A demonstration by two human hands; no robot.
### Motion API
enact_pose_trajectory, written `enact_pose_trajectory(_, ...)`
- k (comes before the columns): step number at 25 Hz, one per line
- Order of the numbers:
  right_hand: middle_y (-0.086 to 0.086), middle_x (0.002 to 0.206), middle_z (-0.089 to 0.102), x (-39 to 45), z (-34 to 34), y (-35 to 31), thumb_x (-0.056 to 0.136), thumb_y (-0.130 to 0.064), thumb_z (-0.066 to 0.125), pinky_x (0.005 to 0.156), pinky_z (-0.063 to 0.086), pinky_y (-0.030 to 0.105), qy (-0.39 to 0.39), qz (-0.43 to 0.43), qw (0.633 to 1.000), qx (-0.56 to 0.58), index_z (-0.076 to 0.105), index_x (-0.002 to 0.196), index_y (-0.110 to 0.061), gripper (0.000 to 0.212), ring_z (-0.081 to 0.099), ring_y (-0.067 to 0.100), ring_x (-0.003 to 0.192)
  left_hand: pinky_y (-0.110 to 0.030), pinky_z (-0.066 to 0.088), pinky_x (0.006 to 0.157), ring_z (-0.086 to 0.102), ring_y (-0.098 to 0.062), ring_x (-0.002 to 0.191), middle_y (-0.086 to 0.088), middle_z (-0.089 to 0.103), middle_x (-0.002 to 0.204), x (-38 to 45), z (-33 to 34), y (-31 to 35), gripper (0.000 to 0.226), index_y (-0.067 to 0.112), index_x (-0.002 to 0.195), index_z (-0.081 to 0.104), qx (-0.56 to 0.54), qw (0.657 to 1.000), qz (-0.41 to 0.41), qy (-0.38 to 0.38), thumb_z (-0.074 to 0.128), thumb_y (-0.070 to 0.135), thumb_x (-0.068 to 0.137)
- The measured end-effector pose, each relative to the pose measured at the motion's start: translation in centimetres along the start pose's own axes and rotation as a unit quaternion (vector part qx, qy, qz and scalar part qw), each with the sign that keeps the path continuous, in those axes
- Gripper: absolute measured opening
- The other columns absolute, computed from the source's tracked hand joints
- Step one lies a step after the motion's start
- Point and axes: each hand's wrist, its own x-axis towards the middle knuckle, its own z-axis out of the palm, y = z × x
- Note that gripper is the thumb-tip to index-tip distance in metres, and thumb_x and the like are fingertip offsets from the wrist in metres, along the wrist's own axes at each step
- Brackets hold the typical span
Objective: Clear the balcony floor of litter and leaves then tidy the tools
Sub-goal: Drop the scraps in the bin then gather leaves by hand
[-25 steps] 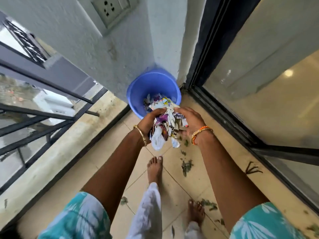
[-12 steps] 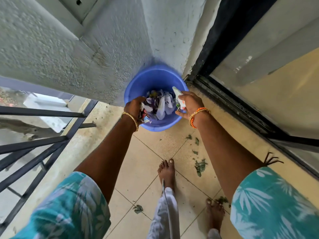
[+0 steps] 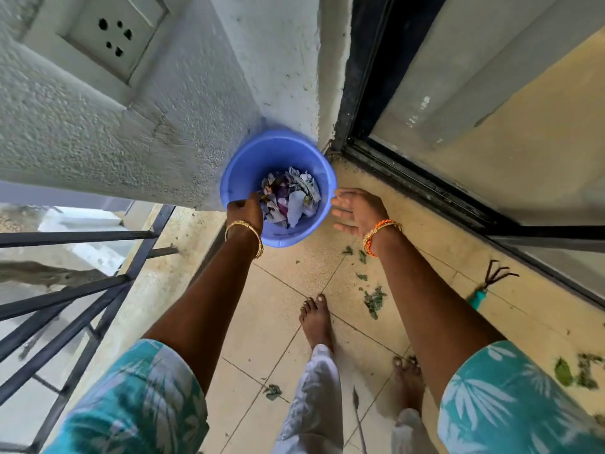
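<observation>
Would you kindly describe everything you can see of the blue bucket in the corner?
The blue bucket is round, looks like smooth plastic and stands upright on the tiled floor, tucked into the corner where the rough wall meets the sliding-door frame. Its open top faces the camera. Crumpled paper and wrapper litter fills its bottom. The left hand reaches over its near rim, fingers down inside by the litter; the right hand is spread open just beside it, not touching.

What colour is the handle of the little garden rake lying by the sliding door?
Teal handle, seen in the head view, the only one.
</observation>
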Motion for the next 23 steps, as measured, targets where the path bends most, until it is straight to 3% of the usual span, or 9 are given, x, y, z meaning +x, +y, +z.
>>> enact_pose_trajectory(2, 0.008, 0.097, 0.066, -1.6, -1.3, 1.7, 0.093, -0.010, 0.049, 0.069, 0.050, 0.030, 0.040, -0.020, 0.999, 0.029, 0.062, 0.101, -0.010, 0.015, 0.062, 0.019, 0.087, -0.034, 0.042, 0.094, 0.057, -0.029, 0.108, -0.017, 0.061, 0.116, -1.2, 0.2, -1.2, 0.029, 0.003, 0.111, 0.058, 0.078, 0.996, 0.032, 0.003, 0.056, 0.025, 0.091)
enact_pose_trajectory(5, 0.006, 0.073, 0.065, -5.2, -3.4, 5.5, 0.087, 0.000, 0.046, 0.062, 0.047, 0.030, 0.161, -0.084, 0.980, 0.084, 0.060, 0.072, -0.017, 0.026, 0.061, 0.018, 0.069, -0.029, 0.040, 0.088, 0.057, -0.030, 0.109, -0.016, 0.063, 0.115, -6.0, 0.6, -2.9, 0.029, 0.003, 0.114, 0.059, 0.209, 0.969, 0.129, -0.036, 0.055, 0.021, 0.092)
enact_pose_trajectory(7, 0.007, 0.072, 0.068, -7.9, -5.2, 9.1, 0.082, -0.005, 0.048, 0.067, 0.050, 0.033, 0.238, -0.115, 0.964, 0.030, 0.060, 0.066, -0.022, 0.026, 0.065, 0.023, 0.069, -0.030, 0.041, 0.087, 0.059, -0.033, 0.105, -0.017, 0.065, 0.110, -9.5, 0.8, -4.9, 0.025, 0.003, 0.111, 0.060, 0.288, 0.928, 0.217, -0.094, 0.056, 0.017, 0.091)
enact_pose_trajectory(9, 0.011, 0.079, 0.069, -11.2, -7.5, 13.3, 0.081, -0.008, 0.050, 0.071, 0.049, 0.031, 0.291, -0.118, 0.948, -0.051, 0.065, 0.074, -0.017, 0.019, 0.064, 0.030, 0.077, -0.034, 0.040, 0.091, 0.056, -0.036, 0.107, -0.018, 0.062, 0.112, -13.3, 1.1, -7.0, 0.029, 0.002, 0.114, 0.057, 0.373, 0.867, 0.289, -0.160, 0.058, 0.013, 0.088)
enact_pose_trajectory(12, 0.016, 0.090, 0.065, -15.4, -10.2, 18.7, 0.080, -0.012, 0.044, 0.077, 0.048, 0.035, 0.313, -0.168, 0.917, -0.180, 0.065, 0.086, -0.005, 0.024, 0.059, 0.036, 0.087, -0.038, 0.039, 0.094, 0.047, -0.036, 0.116, -0.019, 0.049, 0.126, -18.8, 2.0, -9.6, 0.051, 0.003, 0.131, 0.044, 0.479, 0.760, 0.368, -0.238, 0.059, 0.013, 0.083)
enact_pose_trajectory(15, 0.018, 0.095, 0.062, -19.5, -13.5, 24.3, 0.079, -0.020, 0.040, 0.080, 0.049, 0.036, 0.398, -0.197, 0.869, -0.218, 0.065, 0.092, -0.004, 0.033, 0.058, 0.039, 0.090, -0.041, 0.041, 0.098, 0.037, -0.032, 0.126, -0.015, 0.035, 0.142, -24.5, 3.8, -11.3, 0.065, 0.007, 0.141, 0.033, 0.571, 0.606, 0.474, -0.287, 0.058, 0.018, 0.082)
enact_pose_trajectory(19, 0.020, 0.104, 0.060, -25.9, -18.2, 32.5, 0.080, -0.027, 0.036, 0.086, 0.044, 0.038, 0.512, -0.096, 0.848, -0.096, 0.064, 0.098, -0.003, 0.041, 0.056, 0.041, 0.095, -0.044, 0.038, 0.104, 0.023, -0.031, 0.138, -0.011, 0.020, 0.153, -31.6, 6.3, -15.3, 0.072, 0.012, 0.147, 0.024, 0.662, 0.396, 0.559, -0.305, 0.055, 0.025, 0.083)
enact_pose_trajectory(23, 0.022, 0.109, 0.059, -33.9, -20.6, 40.0, 0.082, -0.022, 0.040, 0.086, 0.047, 0.045, 0.602, -0.035, 0.798, -0.004, 0.065, 0.101, -0.002, 0.037, 0.054, 0.043, 0.097, -0.042, 0.033, 0.107, 0.014, -0.030, 0.143, -0.012, 0.011, 0.157, -39.9, 7.6, -21.6, 0.075, 0.012, 0.149, 0.019, 0.691, 0.231, 0.604, -0.322, 0.053, 0.028, 0.084)
